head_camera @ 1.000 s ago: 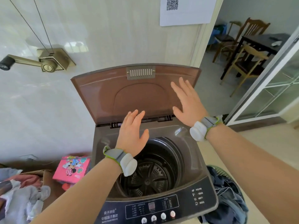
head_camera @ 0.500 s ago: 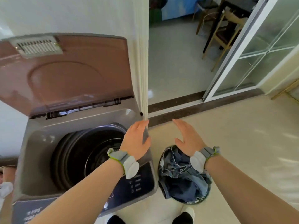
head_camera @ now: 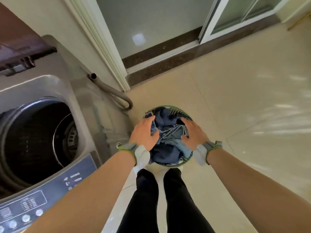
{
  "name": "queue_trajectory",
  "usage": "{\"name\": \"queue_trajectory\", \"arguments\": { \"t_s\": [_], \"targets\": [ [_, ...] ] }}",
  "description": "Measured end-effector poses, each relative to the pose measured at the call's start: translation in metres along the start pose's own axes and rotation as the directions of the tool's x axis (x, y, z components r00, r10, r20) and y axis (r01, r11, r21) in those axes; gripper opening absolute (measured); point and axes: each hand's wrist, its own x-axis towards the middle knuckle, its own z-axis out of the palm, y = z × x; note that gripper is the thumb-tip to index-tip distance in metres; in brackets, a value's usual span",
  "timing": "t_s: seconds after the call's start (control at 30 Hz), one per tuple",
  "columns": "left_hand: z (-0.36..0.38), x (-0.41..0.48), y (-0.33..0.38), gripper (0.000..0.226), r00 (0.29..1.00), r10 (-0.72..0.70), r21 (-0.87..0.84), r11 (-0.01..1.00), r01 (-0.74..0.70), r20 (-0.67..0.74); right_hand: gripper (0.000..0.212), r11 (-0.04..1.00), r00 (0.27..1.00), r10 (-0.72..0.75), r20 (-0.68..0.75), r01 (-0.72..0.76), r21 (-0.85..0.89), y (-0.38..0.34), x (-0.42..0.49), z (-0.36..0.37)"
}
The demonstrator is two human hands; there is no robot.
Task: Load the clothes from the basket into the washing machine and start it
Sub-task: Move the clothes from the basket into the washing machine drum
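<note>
**Left hand (head_camera: 144, 132) and right hand (head_camera: 193, 134) lowered, nothing gripped yet**

Both hands are spread, fingers relaxed and apart, palms down over the round green perforated plastic basket (head_camera: 186, 160) that stands on the cream tiled floor (head_camera: 235, 98) just ahead of the person's feet. The dark blue denim clothes (head_camera: 165, 153) fill it to the rim and lie heaped between the two hands. The left thumb sits at the edge of the cloth, though I cannot tell whether any finger presses into it. Neither hand curls round anything.

A second ago these same hands were up at the brown translucent lid (head_camera: 15, 32) of the grey top-loading washing machine (head_camera: 79, 91). Half a second ago they were coming down past its dark blue control panel (head_camera: 50, 190). Now the view has swung to the floor, and the lid stands raised at the left edge. The dark drum (head_camera: 38, 140) shows no clothing (only part of it is in view).

So the opening step looks finished and loading is only beginning, since every garment is still in the basket. The next move probably calls for closing the fingers on a bundle and carrying it left to the drum. Denim is heavy and tangles, so a trailing leg could drag on the rim and tip the light basket.
</note>
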Motion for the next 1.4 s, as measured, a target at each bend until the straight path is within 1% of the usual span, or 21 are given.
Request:
{"name": "queue_trajectory", "arguments": {
  "t_s": [0.07, 0.2, 0.3, 0.43, 0.57, 0.67, 0.73, 0.8, 0.87, 0.93, 0.97, 1.0, 1.03, 1.07, 1.13, 1.2, 1.23, 1.27, 1.3, 1.37, 1.4],
  "targets": [
    [0.011, 0.007, -0.003, 0.06, 0.999, -0.038, -0.012, 0.999, 0.038, 0.014, 0.073, 1.0, 0.999, 0.024, 0.04, -0.024, -0.008, 0.006, 0.004, 0.011],
    [0.055, 0.033, -0.019, 0.065, 0.98, -0.165, -0.084, 0.981, 0.175, 0.113, 0.077, 0.992, 0.984, 0.129, 0.125, -0.129, -0.008, 0.029, 0.026, 0.047],
    [0.088, 0.041, -0.023, 0.066, 0.965, -0.202, -0.043, 0.976, 0.212, 0.169, 0.076, 0.985, 0.974, 0.17, 0.147, -0.172, -0.004, 0.045, 0.036, 0.063],
    [0.134, 0.063, -0.045, 0.067, 0.932, -0.301, 0.013, 0.952, 0.305, 0.2, 0.073, 0.983, 0.95, 0.185, 0.25, -0.173, -0.068, 0.071, 0.068, 0.084],
    [0.167, 0.084, -0.071, 0.07, 0.92, -0.334, -0.009, 0.939, 0.343, 0.204, 0.066, 0.979, 0.958, 0.086, 0.272, -0.03, -0.203, 0.092, 0.094, 0.098],
    [0.195, 0.107, -0.088, 0.075, 0.921, -0.365, 0.146, 0.927, 0.346, 0.138, 0.064, 0.963, 0.958, 0.033, 0.286, 0.046, -0.265, 0.109, 0.121, 0.105],
    [0.21, 0.125, -0.098, 0.079, 0.94, -0.325, 0.253, 0.923, 0.291, 0.101, 0.064, 0.95, 0.961, 0.003, 0.276, 0.083, -0.301, 0.119, 0.142, 0.106],
    [0.218, 0.137, -0.108, 0.081, 0.957, -0.268, 0.289, 0.93, 0.227, 0.112, 0.065, 0.935, 0.959, -0.091, 0.269, 0.176, -0.309, 0.123, 0.159, 0.107],
    [0.229, 0.15, -0.123, 0.082, 0.939, -0.304, 0.318, 0.917, 0.241, 0.163, 0.066, 0.922, 0.955, -0.179, 0.236, 0.246, -0.298, 0.13, 0.18, 0.115],
    [0.237, 0.16, -0.142, 0.073, 0.892, -0.395, 0.343, 0.887, 0.309, 0.219, 0.067, 0.923, 0.96, -0.22, 0.174, 0.262, -0.281, 0.133, 0.201, 0.127],
    [0.239, 0.162, -0.149, 0.06, 0.883, -0.413, 0.34, 0.882, 0.327, 0.223, 0.069, 0.926, 0.963, -0.233, 0.136, 0.262, -0.273, 0.133, 0.211, 0.132],
    [0.241, 0.163, -0.157, 0.042, 0.892, -0.407, 0.322, 0.886, 0.333, 0.197, 0.071, 0.931, 0.964, -0.242, 0.107, 0.262, -0.255, 0.132, 0.22, 0.139],
    [0.242, 0.164, -0.161, 0.025, 0.913, -0.386, 0.295, 0.895, 0.335, 0.132, 0.073, 0.938, 0.966, -0.243, 0.086, 0.257, -0.234, 0.131, 0.229, 0.145],
    [0.243, 0.164, -0.165, 0.015, 0.93, -0.363, 0.27, 0.902, 0.337, 0.051, 0.076, 0.948, 0.97, -0.23, 0.077, 0.242, -0.208, 0.128, 0.237, 0.15],
    [0.244, 0.162, -0.169, 0.016, 0.932, -0.356, 0.207, 0.909, 0.362, -0.065, 0.078, 0.95, 0.979, -0.183, 0.086, 0.199, -0.241, 0.123, 0.251, 0.159],
    [0.241, 0.155, -0.164, 0.02, 0.907, -0.405, 0.11, 0.903, 0.416, -0.113, 0.063, 0.919, 0.985, -0.148, 0.091, 0.171, -0.356, 0.121, 0.258, 0.165],
    [0.238, 0.15, -0.159, 0.019, 0.888, -0.443, 0.043, 0.891, 0.451, -0.123, 0.051, 0.93, 0.99, -0.114, 0.082, 0.135, -0.343, 0.121, 0.26, 0.164],
    [0.238, 0.146, -0.154, 0.014, 0.86, -0.492, -0.031, 0.87, 0.493, -0.133, 0.04, 0.971, 0.997, -0.048, 0.061, 0.061, -0.231, 0.124, 0.264, 0.162],
    [0.235, 0.139, -0.148, 0.009, 0.826, -0.543, -0.103, 0.84, 0.533, -0.153, 0.032, 0.998, 0.999, 0.044, 0.029, -0.043, -0.042, 0.127, 0.264, 0.156],
    [0.228, 0.122, -0.136, 0.021, 0.757, -0.622, -0.263, 0.778, 0.57, -0.199, 0.02, 0.93, 0.974, 0.22, -0.046, -0.195, 0.311, 0.138, 0.26, 0.139],
    [0.223, 0.111, -0.128, 0.028, 0.74, -0.638, -0.33, 0.76, 0.56, -0.214, 0.018, 0.883, 0.953, 0.29, -0.091, -0.23, 0.41, 0.147, 0.256, 0.129]
  ]
}}
